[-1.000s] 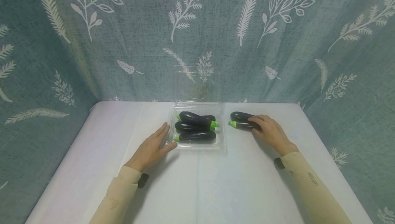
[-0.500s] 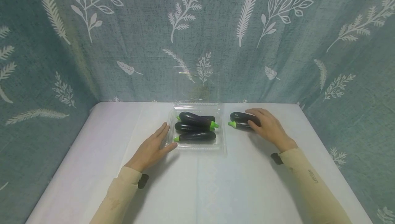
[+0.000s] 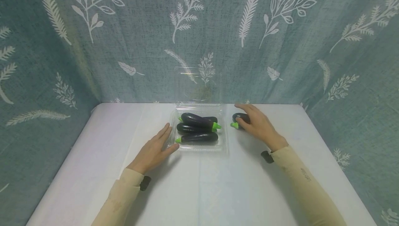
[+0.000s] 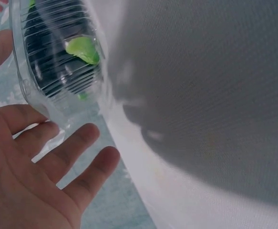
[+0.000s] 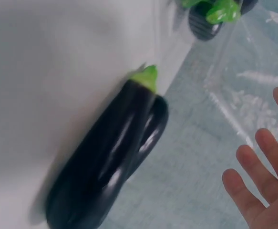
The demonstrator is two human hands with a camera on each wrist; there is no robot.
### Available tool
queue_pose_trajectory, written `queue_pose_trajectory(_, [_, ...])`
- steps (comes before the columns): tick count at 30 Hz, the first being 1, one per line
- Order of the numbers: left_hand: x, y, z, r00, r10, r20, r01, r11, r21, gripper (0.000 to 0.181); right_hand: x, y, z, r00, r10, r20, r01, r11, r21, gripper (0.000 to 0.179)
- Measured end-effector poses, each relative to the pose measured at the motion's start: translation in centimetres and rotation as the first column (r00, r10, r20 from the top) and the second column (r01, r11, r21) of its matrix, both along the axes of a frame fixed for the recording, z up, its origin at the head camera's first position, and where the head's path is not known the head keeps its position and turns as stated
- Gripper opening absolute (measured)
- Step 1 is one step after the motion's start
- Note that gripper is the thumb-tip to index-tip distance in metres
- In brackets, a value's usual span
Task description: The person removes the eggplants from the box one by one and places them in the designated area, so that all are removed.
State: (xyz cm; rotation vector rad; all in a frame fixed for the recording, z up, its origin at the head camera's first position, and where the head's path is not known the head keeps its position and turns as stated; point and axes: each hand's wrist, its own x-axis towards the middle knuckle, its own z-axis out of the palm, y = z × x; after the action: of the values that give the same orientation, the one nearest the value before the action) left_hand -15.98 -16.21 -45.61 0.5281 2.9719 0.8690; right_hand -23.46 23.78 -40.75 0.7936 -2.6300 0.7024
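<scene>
A clear plastic clamshell box (image 3: 225,146) stands mid-table and holds several dark purple eggplants (image 3: 199,137) with green caps. My left hand (image 3: 152,153) rests at its left side, fingers and thumb spread; in the left wrist view fingertips lie right at the box's wall (image 4: 24,90). To the right of the box, two more eggplants lie side by side, a far one (image 3: 239,117) and a near one (image 3: 233,125). Over them is my right hand (image 3: 257,124), hiding their right ends. The right wrist view shows its fingers (image 5: 253,169) extended, apart from the nearer eggplant (image 5: 96,157).
The box's transparent lid (image 3: 199,84) stands upright at the back, in front of a grey-green leaf-patterned curtain (image 3: 149,28). A white cloth (image 3: 199,191) covers the table, whose far edge meets the curtain.
My right hand has shifted left along the two eggplants, from their right ends toward the capped end, its fingers spreading wider. The left hand, box and eggplants have stayed put.
</scene>
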Motion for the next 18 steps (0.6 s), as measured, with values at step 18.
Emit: queue_pose_trajectory(18, [0.0, 0.2, 0.1, 1.000, 0.016, 0.027, -0.016, 1.000, 0.001, 0.090, -0.7, -5.9, 1.3, 0.985, 0.135, 0.110, -0.134, 0.991, -0.017, 0.059])
